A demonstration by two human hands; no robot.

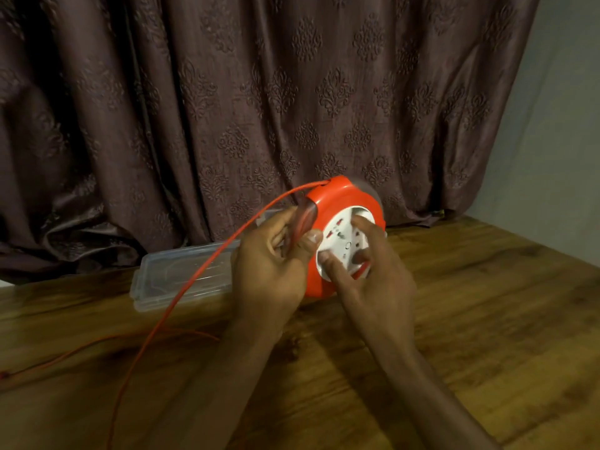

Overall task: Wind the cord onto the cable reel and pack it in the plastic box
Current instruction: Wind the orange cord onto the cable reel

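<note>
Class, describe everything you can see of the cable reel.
The cable reel is a round orange plastic case with a white socket face, held above the wooden table. The left hand grips its left edge; the right hand rests fingers on the face. An orange cord leaves its top.

A brown wooden tabletop (470,319) lies near; a dark patterned curtain (227,92) hangs far, grey wall (565,125) right.

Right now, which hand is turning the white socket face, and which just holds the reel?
The right hand has its fingers on the white face. The left hand grips the orange reel at its rim.
</note>
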